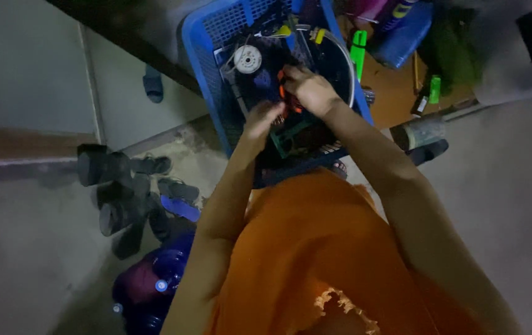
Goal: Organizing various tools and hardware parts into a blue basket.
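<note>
While both hands dig in the blue plastic basket (pixel 201 46), the right hand (pixel 309 90) closes on an orange-handled tool (pixel 283 93) to lift it free; the left hand (pixel 261 119), fingers loosely curled, steadies a green part (pixel 291 139) beside it. Shoes (pixel 117 186) lie on the floor.

Home workshop corner, blue crate (pixel 201 37) of tools, shoes (pixel 120 186) on concrete floor (pixel 24 248)

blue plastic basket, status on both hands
Left hand and right hand both inside blue plastic basket. Grip unclear. White round spool and tangled parts crowd them.
</note>
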